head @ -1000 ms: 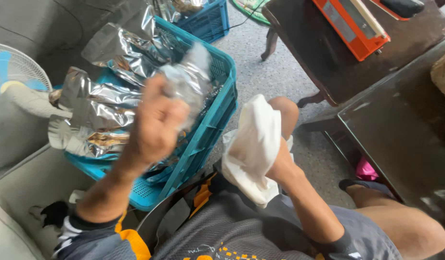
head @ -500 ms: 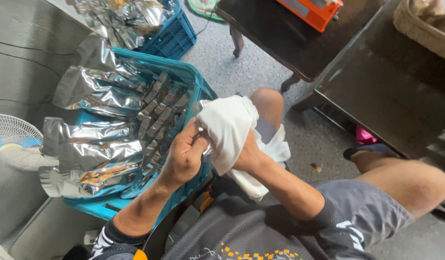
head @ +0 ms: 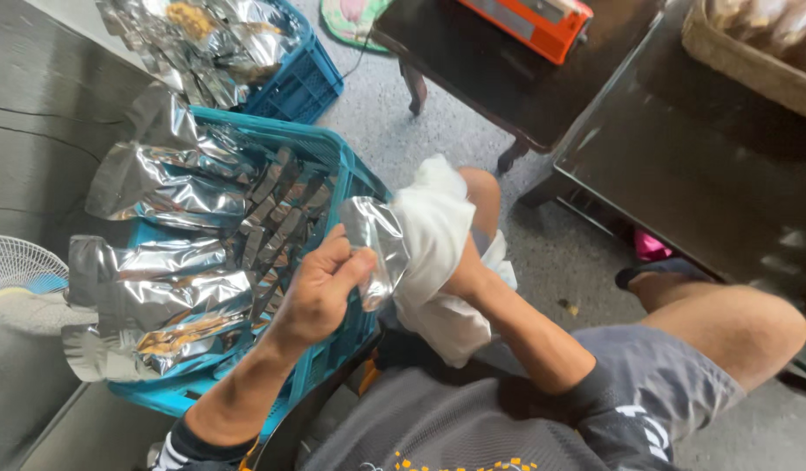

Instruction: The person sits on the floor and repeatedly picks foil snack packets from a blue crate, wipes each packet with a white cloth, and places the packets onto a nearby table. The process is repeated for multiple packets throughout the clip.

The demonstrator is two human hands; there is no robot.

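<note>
Gripping a foil pouch point(head: 375, 249) above the teal crate's point(head: 342, 349) right edge, the left hand point(head: 320, 292) pinches it while the right hand point(head: 464, 275), clenched in a white cloth point(head: 433, 235), presses against it.

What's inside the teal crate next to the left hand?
The teal crate holds silver foil pouches, some flat, some standing in a row. Whatever lies beneath them is covered. The left hand holds one pouch.

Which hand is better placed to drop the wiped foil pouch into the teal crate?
Probably the left hand: it grips the foil pouch right above the teal crate; the right hand is wrapped in the white cloth.
</note>
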